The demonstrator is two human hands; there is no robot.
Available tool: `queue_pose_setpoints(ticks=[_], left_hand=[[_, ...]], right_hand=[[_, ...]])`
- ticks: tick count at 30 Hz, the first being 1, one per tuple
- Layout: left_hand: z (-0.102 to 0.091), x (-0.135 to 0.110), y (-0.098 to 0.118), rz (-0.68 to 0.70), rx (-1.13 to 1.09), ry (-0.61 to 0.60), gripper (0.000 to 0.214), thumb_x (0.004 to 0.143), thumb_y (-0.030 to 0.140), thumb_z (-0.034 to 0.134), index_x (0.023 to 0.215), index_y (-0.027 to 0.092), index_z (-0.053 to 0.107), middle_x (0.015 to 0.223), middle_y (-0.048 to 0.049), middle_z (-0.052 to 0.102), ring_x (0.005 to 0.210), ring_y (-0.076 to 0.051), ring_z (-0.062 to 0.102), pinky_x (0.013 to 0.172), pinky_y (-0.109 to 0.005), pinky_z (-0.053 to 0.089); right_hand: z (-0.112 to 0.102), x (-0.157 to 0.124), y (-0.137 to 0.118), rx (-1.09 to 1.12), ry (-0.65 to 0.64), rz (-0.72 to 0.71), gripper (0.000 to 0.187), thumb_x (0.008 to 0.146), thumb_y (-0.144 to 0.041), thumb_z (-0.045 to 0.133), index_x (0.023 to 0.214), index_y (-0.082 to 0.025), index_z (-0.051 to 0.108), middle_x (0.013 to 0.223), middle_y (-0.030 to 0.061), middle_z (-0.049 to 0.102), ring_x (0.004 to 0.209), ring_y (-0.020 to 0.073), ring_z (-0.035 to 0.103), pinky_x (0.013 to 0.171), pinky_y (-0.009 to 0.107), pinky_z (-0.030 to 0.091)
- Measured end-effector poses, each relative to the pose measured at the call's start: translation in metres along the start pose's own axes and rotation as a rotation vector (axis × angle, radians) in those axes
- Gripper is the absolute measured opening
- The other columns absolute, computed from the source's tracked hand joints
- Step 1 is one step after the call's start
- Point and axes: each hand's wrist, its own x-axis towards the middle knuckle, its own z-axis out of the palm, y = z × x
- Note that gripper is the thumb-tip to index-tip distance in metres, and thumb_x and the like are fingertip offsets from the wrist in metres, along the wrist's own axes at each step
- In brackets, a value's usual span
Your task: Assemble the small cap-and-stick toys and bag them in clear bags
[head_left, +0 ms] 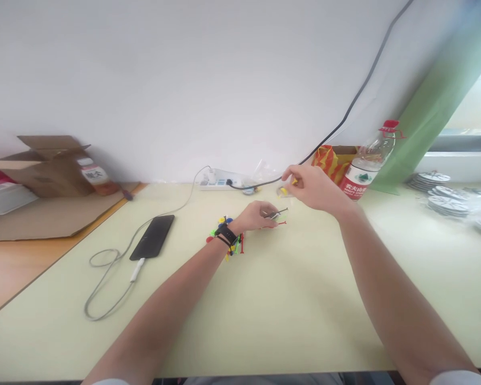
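Observation:
My left hand (260,215), with a black band on its wrist, is closed on a few thin plastic sticks (281,212). Black, red and pale ones poke out past its fingertips. Under and beside that wrist lies a pile of small colourful plastic pieces (235,247) in red, yellow, green and blue, partly covered by the hand and band. To the right and higher up, my right hand (315,187) hangs over the table with curled, pinched fingers. A bit of yellow shows at them; whether it is held I cannot tell. Another small yellow piece (282,191) lies just left of that hand.
A black phone (152,238) with a looped white cable lies at left. A power strip (216,181) runs along the wall. Behind my right hand stand a large water bottle (364,171) and a red-yellow bag (329,163). Stacked discs (444,200) sit far right, a cardboard box (56,171) far left.

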Motion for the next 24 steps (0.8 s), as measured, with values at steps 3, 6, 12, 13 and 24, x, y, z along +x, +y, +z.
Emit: queue_pose_setpoints(ticks=[3,6,12,13,24], left_hand=[[0.001,-0.001,0.002,0.033,0.011,-0.019,0.046,0.067,0.035,0.088,0.106,0.014,0.076,0.1,-0.0092,0.075,0.074,-0.015,0.065,0.066,-0.025,0.051],[0.002,-0.002,0.005,0.062,0.061,-0.01,0.049,0.067,0.039,0.089,0.107,0.014,0.076,0.104,-0.0098,0.075,0.075,-0.015,0.065,0.065,-0.024,0.05],[0.001,-0.002,0.008,0.019,0.06,-0.003,0.048,0.07,0.04,0.087,0.109,0.016,0.073,0.09,-0.0049,0.074,0.07,-0.015,0.065,0.063,-0.025,0.048],[0.001,-0.002,0.009,0.027,0.057,-0.007,0.046,0.071,0.04,0.087,0.107,0.015,0.073,0.089,-0.0043,0.073,0.07,-0.015,0.065,0.063,-0.025,0.048],[0.003,-0.003,0.011,0.008,0.063,0.011,0.043,0.071,0.039,0.084,0.105,0.015,0.073,0.074,0.0005,0.067,0.065,-0.015,0.063,0.06,-0.025,0.046]], right_hand=[[0.014,0.003,-0.001,-0.095,-0.035,0.009,0.01,0.084,-0.017,0.061,0.09,-0.023,0.065,0.08,0.002,0.071,0.068,0.018,0.06,0.059,0.029,0.039],[0.025,0.006,0.0,-0.225,-0.045,0.019,0.013,0.078,-0.012,0.063,0.084,-0.023,0.063,0.083,0.0023,0.072,0.072,0.0191,0.062,0.061,0.03,0.037],[0.036,0.01,-0.002,-0.359,-0.012,0.035,0.016,0.076,-0.01,0.064,0.085,-0.023,0.066,0.082,0.0051,0.074,0.077,0.0239,0.064,0.062,0.032,0.035],[0.036,0.01,-0.002,-0.328,-0.008,0.038,0.014,0.078,-0.011,0.064,0.085,-0.023,0.067,0.082,0.0051,0.075,0.077,0.0239,0.065,0.063,0.032,0.036],[0.024,0.008,-0.001,0.049,-0.044,0.185,0.021,0.085,-0.011,0.057,0.096,-0.021,0.072,0.083,0.0024,0.078,0.07,0.0166,0.067,0.058,0.026,0.043]])
